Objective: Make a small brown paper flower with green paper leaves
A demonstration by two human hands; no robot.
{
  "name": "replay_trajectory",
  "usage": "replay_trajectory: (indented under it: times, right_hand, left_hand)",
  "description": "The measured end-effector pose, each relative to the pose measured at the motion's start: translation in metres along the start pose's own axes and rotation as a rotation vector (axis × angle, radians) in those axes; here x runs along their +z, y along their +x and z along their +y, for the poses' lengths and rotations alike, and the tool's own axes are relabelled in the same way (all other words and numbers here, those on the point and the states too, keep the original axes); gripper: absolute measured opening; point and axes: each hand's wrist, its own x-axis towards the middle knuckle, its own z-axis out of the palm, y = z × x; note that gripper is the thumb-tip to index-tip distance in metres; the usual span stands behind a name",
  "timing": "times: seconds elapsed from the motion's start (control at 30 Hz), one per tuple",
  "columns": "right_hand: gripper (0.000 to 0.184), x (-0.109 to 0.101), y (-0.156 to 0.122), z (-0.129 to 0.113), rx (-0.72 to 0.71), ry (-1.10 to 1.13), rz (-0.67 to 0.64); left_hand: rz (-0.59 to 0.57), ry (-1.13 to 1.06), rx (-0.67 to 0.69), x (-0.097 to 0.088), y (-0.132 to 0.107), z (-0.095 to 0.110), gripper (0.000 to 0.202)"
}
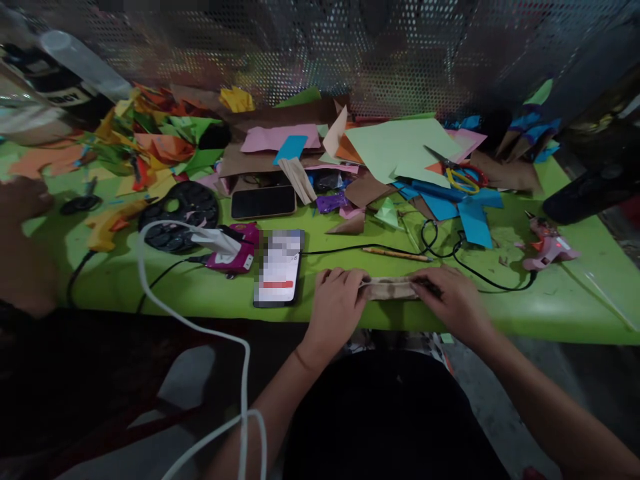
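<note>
Near the front edge of the green table, a pale tan folded strip (391,289), which looks like paper, stretches between my two hands. My left hand (339,297) has its fingers closed on the left end. Around the right end, my right hand (453,299) pinches with thumb and fingers. The fingers cover both ends of the strip. A pencil (397,254) lies just beyond it. To the left of my left hand is a phone (278,270) with its screen lit, and a second, dark phone (263,202) lies behind that one.
Scissors (463,175) rest on green paper (400,147). A pink glue gun (549,250) stands right, a yellow one (117,223) left. A magenta power strip (234,250) has a white cable (200,323). Coloured scraps (165,143) pile behind. Another person's arm (23,247) is at left.
</note>
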Motion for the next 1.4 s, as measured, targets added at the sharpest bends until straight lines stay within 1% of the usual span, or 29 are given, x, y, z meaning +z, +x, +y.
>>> replay_trajectory:
  times: [0.1,0.2,0.3,0.4,0.5,0.57,0.67,0.77,0.83,0.9,0.97,1.1,1.27,1.3,1.4]
  right_hand:
    - [0.011,0.006,0.001,0.003,-0.043,-0.060,0.008]
    - [0.017,0.006,0.000,0.005,-0.141,-0.078,0.002]
    - [0.022,0.000,-0.002,0.004,-0.194,-0.049,-0.031]
    - [0.016,-0.005,-0.002,0.002,-0.204,-0.026,-0.089]
    - [0.014,-0.004,0.000,0.001,-0.180,-0.045,-0.061]
    - [0.014,-0.001,0.004,0.002,-0.145,-0.036,-0.047]
    - [0.013,0.002,0.010,0.002,-0.087,-0.021,-0.081]
    - [0.010,0.003,0.015,0.000,-0.058,-0.095,-0.071]
    - [0.013,0.003,0.016,-0.001,-0.067,-0.156,-0.060]
    - [0.011,0.003,0.016,-0.002,-0.080,-0.179,-0.071]
    - [0.008,0.003,0.016,-0.003,-0.090,-0.171,-0.086]
    - [0.009,0.004,0.015,-0.001,-0.140,-0.139,-0.099]
    - [0.012,0.008,0.011,0.007,-0.158,-0.109,-0.050]
    - [0.010,0.009,0.010,0.008,-0.182,-0.095,-0.051]
    - [0.014,0.010,0.010,0.011,-0.251,-0.077,-0.080]
  left_hand:
    - [0.015,0.035,0.000,0.002,0.003,0.000,0.008]
    - [0.028,0.037,0.071,0.003,0.002,0.001,0.005]
    - [0.006,0.035,0.136,0.000,-0.001,0.001,0.013]
    - [-0.032,0.025,0.141,-0.005,-0.005,0.002,0.014]
    - [-0.052,0.024,0.127,-0.006,-0.006,0.003,0.022]
    - [-0.052,0.037,0.102,-0.006,-0.003,0.003,0.017]
    - [-0.071,0.065,0.064,-0.004,0.004,0.004,0.012]
    - [-0.090,0.089,0.014,-0.003,0.010,0.006,0.010]
    - [-0.093,0.093,-0.012,-0.003,0.012,0.007,0.016]
    - [-0.108,0.099,-0.011,-0.004,0.013,0.008,0.022]
    - [-0.135,0.104,0.003,-0.005,0.013,0.007,0.020]
    - [-0.175,0.088,0.009,-0.007,0.014,0.007,0.012]
    - [-0.179,0.051,0.059,-0.007,0.013,0.012,0.009]
    - [-0.177,0.050,0.062,-0.007,0.012,0.012,0.008]
    - [-0.160,0.038,0.076,-0.004,0.010,0.013,0.007]
